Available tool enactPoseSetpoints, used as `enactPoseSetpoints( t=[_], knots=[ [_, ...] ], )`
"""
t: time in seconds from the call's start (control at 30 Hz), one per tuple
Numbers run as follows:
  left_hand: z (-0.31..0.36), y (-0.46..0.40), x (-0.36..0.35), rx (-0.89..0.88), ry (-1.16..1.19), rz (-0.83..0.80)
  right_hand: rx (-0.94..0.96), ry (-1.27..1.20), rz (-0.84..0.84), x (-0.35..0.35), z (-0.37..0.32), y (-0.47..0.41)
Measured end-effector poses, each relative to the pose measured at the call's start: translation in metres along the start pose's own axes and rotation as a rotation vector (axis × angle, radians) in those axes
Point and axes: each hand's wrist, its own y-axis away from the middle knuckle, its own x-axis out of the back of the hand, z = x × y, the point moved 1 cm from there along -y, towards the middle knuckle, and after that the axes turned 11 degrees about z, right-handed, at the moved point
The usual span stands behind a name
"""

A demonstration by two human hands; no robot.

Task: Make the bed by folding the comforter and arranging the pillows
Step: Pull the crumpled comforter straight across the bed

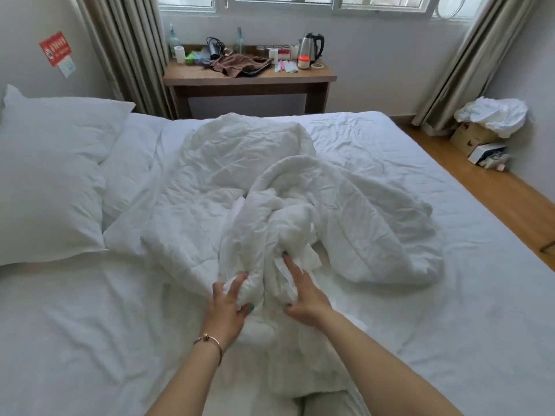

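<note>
1. Head camera, the bed: We look down at a white bed (450,295) with a wrinkled sheet. A white comforter (300,187) lies bunched in a heap at the middle of the mattress, not yet folded.

2. Head camera, our hands: Our left hand (229,304) is closed around a thick wad of the comforter's near end, thumb on one side and fingers on the other. A thin bracelet (210,342) circles that wrist. Our right hand (301,291) lies just beside it on the same bunch, fingers pushed into a fold and curled on the cloth. We judge that both hands are hunting for an edge or corner, so the heap can be pulled open before folding.

3. Head camera, the pillows: Two white pillows sit at the left. The large pillow (51,175) is propped up, and a flatter pillow (129,163) lies beside it, partly under it. Neither looks arranged yet.

4. Head camera, the room: Beyond the bed a wooden table (249,78) stands under the window, holding an electric kettle (312,46) and clutter. Well apart, on the floor at the right, a cardboard box (474,136) carries crumpled white linen.
</note>
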Motion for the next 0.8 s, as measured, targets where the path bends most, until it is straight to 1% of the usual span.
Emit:
enactPoseSetpoints(
  t=[0.07,0.1,0.17,0.23,0.27,0.3,0.33,0.37,0.4,0.47,0.5,0.53,0.57,0.6,0.63,0.67,0.7,0.73,0.77,0.8],
  knots=[
    [-0.040,0.054,0.014,0.029,-0.003,0.004,0.036,-0.081,-0.024,-0.022,-0.018,0.039],
    [-0.059,0.079,0.018,0.050,-0.026,-0.028,0.037,-0.110,-0.026,-0.033,-0.027,0.055],
    [-0.090,0.124,0.020,0.058,-0.109,-0.146,0.039,-0.165,-0.015,-0.054,-0.044,0.079],
    [-0.109,0.151,0.017,-0.022,-0.189,-0.302,0.013,-0.297,0.024,-0.069,-0.055,0.091],
    [-0.113,0.155,0.017,-0.065,-0.189,-0.374,-0.023,-0.359,0.050,-0.074,-0.056,0.094],
    [-0.113,0.151,0.019,-0.074,-0.141,-0.419,-0.072,-0.410,0.072,-0.076,-0.056,0.097],
    [-0.112,0.143,0.022,-0.028,-0.040,-0.428,-0.126,-0.451,0.090,-0.076,-0.055,0.099],
    [-0.109,0.131,0.028,0.072,0.087,-0.389,-0.179,-0.487,0.103,-0.074,-0.053,0.101],
    [-0.108,0.120,0.034,0.211,0.206,-0.300,-0.210,-0.512,0.114,-0.070,-0.051,0.100],
    [-0.118,0.105,0.040,0.509,0.352,-0.106,-0.191,-0.565,0.168,-0.060,-0.051,0.093],
    [-0.124,0.103,0.041,0.624,0.387,-0.086,-0.153,-0.583,0.215,-0.055,-0.053,0.086],
    [-0.127,0.103,0.038,0.676,0.422,-0.130,-0.095,-0.549,0.256,-0.052,-0.055,0.078],
    [-0.126,0.104,0.033,0.668,0.465,-0.204,-0.028,-0.445,0.251,-0.050,-0.057,0.070],
    [-0.118,0.101,0.028,0.606,0.500,-0.269,0.038,-0.257,0.177,-0.052,-0.059,0.064],
    [-0.105,0.095,0.026,0.505,0.505,-0.296,0.063,-0.029,0.043,-0.056,-0.057,0.062],
    [-0.089,0.086,0.023,0.399,0.475,-0.263,-0.002,0.178,-0.091,-0.060,-0.050,0.064],
    [-0.070,0.076,0.024,0.313,0.443,-0.194,-0.122,0.302,-0.154,-0.061,-0.043,0.069],
    [-0.050,0.064,0.027,0.253,0.461,-0.128,-0.222,0.360,-0.137,-0.058,-0.037,0.076],
    [-0.030,0.053,0.033,0.220,0.534,-0.087,-0.268,0.323,-0.007,-0.051,-0.032,0.081],
    [-0.011,0.042,0.039,0.204,0.662,-0.087,-0.257,0.215,0.192,-0.042,-0.029,0.087]
  ],
)
